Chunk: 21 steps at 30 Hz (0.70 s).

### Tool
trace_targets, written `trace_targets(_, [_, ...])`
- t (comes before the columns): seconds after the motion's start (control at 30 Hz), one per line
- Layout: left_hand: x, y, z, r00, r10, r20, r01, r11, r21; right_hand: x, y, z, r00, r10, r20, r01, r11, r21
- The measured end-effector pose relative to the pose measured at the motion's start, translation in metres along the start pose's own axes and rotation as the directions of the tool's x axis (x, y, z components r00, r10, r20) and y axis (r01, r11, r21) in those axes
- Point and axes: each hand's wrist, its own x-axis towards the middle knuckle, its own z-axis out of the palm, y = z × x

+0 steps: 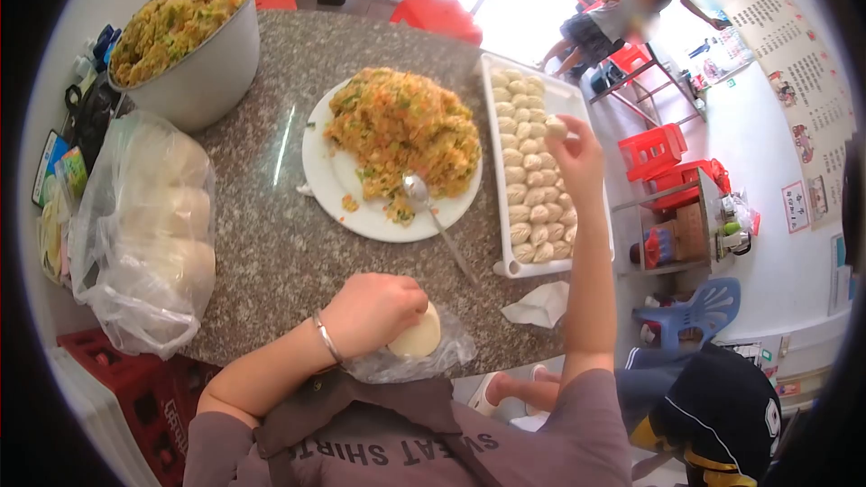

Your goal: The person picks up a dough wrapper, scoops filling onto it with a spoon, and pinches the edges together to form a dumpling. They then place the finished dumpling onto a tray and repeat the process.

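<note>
My left hand [374, 311], a metal bracelet on its wrist, is curled with its fingertips at the edge of a round dough wrapper [418, 335]. Beneath the wrapper lies a crumpled clear plastic bag [456, 343] at the table's near edge. My right hand [579, 160] reaches over the far right side of a white tray [494, 126], pinching a small pleated dumpling [556, 127]. Rows of pleated dumplings [539, 214] fill much of that tray. Left of it, a white plate [329, 207] carries a heap of chopped filling [406, 126], with a metal spoon [417, 188] resting in it.
A large pot [203, 68] of filling stands at the back left of the speckled table [271, 261]. Nearer are dough pieces in a plastic bag [162, 216]. A crumpled white tissue [537, 304] lies below the tray. One person [753, 415] is close at right; others stand farther back.
</note>
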Motion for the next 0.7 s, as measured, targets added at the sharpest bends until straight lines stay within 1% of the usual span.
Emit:
trace_targets(0.03, [0.001, -0.001, 0.001, 1.0, 0.013, -0.014, -0.013, 1.0, 0.012, 0.022, 0.021, -0.006, 0.998, 0.044, -0.055, -0.043, 0.999, 0.031])
trace_targets(0.07, [0.001, -0.003, 0.003, 0.998, 0.056, -0.033, -0.057, 0.998, -0.019, 0.041, 0.04, -0.008, 0.998, 0.024, -0.066, -0.022, 0.999, 0.029])
trace_targets(0.13, [0.003, -0.003, 0.002, 0.989, 0.128, -0.068, -0.135, 0.986, -0.102, 0.072, 0.074, -0.008, 0.977, 0.003, -0.214, 0.007, 0.999, 0.045])
trace_targets(0.17, [0.004, -0.001, -0.002, 0.988, 0.135, -0.079, -0.142, 0.986, -0.088, 0.081, 0.083, -0.008, 0.975, -0.014, -0.22, 0.025, 0.999, 0.048])
trace_targets(0.2, [0.004, 0.001, -0.006, 0.992, 0.12, -0.03, -0.123, 0.958, -0.259, 0.087, 0.091, -0.008, 0.995, 0.035, -0.092, -0.031, 0.999, 0.042])
trace_targets(0.23, [0.004, 0.003, -0.009, 0.993, 0.112, 0.024, -0.092, 0.902, -0.421, 0.092, 0.102, -0.007, 0.996, 0.086, 0.038, -0.087, 0.996, 0.03])
trace_targets(0.27, [0.004, 0.003, -0.01, 0.993, 0.104, 0.059, -0.057, 0.847, -0.528, 0.097, 0.12, -0.006, 0.965, 0.204, 0.163, -0.219, 0.973, 0.075])
trace_targets(0.3, [0.004, 0.004, -0.012, 0.993, 0.105, 0.055, -0.062, 0.852, -0.52, 0.1, 0.118, -0.008, 0.968, 0.195, 0.16, -0.21, 0.975, 0.08])
trace_targets(0.37, [0.004, 0.007, -0.015, 0.997, -0.018, 0.078, 0.067, 0.715, -0.696, 0.103, 0.116, -0.012, 0.912, 0.381, 0.152, -0.401, 0.907, 0.132])
trace_targets(0.4, [0.004, 0.006, -0.015, 0.997, -0.017, 0.077, 0.066, 0.715, -0.696, 0.101, 0.111, -0.01, 0.901, 0.408, 0.144, -0.429, 0.889, 0.162])
trace_targets(0.43, [0.004, 0.005, -0.015, 0.991, -0.066, 0.115, 0.131, 0.641, -0.756, 0.101, 0.113, -0.01, 0.9, 0.411, 0.144, -0.431, 0.888, 0.161])
trace_targets(0.47, [0.003, 0.004, -0.015, 0.981, -0.113, 0.16, 0.196, 0.558, -0.806, 0.1, 0.115, -0.008, 0.912, 0.379, 0.153, -0.406, 0.888, 0.217])
trace_targets(0.5, [0.004, 0.002, -0.012, 0.979, -0.116, 0.166, 0.202, 0.555, -0.807, 0.098, 0.115, -0.006, 0.923, 0.348, 0.163, -0.381, 0.883, 0.273])
trace_targets(0.53, [0.005, -0.002, -0.007, 0.985, -0.131, 0.111, 0.156, 0.41, -0.899, 0.095, 0.115, -0.004, 0.92, 0.354, 0.168, -0.389, 0.88, 0.272])
trace_targets(0.57, [0.005, -0.003, -0.004, 0.986, -0.158, 0.059, 0.098, 0.254, -0.962, 0.091, 0.114, -0.001, 0.97, 0.241, 0.005, -0.237, 0.948, 0.211])
trace_targets(0.6, [0.005, 0.0, -0.01, 0.982, -0.178, 0.062, 0.101, 0.217, -0.971, 0.086, 0.109, 0.002, 0.984, 0.105, -0.147, -0.087, 0.988, 0.124])
trace_targets(0.63, [0.007, 0.0, -0.012, 0.98, -0.189, 0.067, 0.107, 0.207, -0.973, 0.073, 0.091, 0.002, 0.985, 0.114, -0.133, -0.097, 0.988, 0.123])
trace_targets(0.7, [0.006, -0.002, -0.011, 0.978, -0.203, 0.046, 0.066, 0.094, -0.993, 0.024, 0.027, 0.003, 0.997, -0.032, -0.066, 0.041, 0.989, 0.141])
